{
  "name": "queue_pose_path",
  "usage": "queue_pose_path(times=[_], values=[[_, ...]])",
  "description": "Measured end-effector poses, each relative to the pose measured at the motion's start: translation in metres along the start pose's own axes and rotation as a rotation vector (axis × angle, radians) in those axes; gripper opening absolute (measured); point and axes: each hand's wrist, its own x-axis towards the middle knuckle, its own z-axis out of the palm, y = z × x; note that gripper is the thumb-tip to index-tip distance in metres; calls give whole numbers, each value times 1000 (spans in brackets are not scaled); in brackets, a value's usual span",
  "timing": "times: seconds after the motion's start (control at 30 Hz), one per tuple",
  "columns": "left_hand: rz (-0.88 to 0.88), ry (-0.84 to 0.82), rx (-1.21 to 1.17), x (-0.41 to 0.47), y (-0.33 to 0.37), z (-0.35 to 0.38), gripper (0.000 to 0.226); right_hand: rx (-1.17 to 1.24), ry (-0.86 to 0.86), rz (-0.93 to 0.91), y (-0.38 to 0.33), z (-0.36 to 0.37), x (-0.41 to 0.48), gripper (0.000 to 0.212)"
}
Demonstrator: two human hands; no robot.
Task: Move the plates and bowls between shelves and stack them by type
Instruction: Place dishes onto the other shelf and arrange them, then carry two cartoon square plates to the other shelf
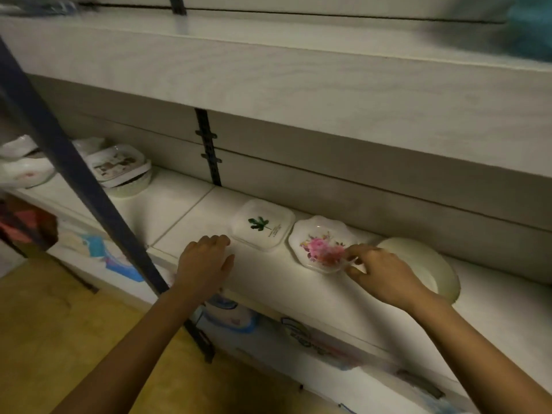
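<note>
White shelf (pixel 185 210): leaf plate (pixel 263 224) w/ illegible text, floral plate (pixel 321 243)

No text that can be read, some small dark lines of print beside the green leaf on the square plate (pixel 264 224), too small and blurred, a coloured logo on the boxes (pixel 301 333) under the shelf (pixel 191 216), letters not legible.

One leaf-print plate (pixel 263 224), one rose-print plate (pixel 321 245), one plain cream plate (pixel 424 264) toward 3 o'clock; two stacks at 9 o'clock: square-plate stack (pixel 121 165), white-dish stack (pixel 24 165)
</note>
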Motion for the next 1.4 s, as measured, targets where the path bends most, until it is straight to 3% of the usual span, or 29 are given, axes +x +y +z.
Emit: queue_pose_path(times=[0.33, 0.83, 1.1, 1.4], values=[[-161, 117, -98, -44, -111, -31, 24, -54, -42, -201, -132, 35, 43, 32], [-194, 89, -95, -88, -349, -70, 31, 110, -100, -293, -368, 107, 90, 25], [-190, 114, -105, -55, -443, -74, 31, 219, -81, -292, -451, 133, 142, 20], [-113, 87, -115, 34, -551, -64, 22, 190, 40, -135, -511, 153, 248, 27]])
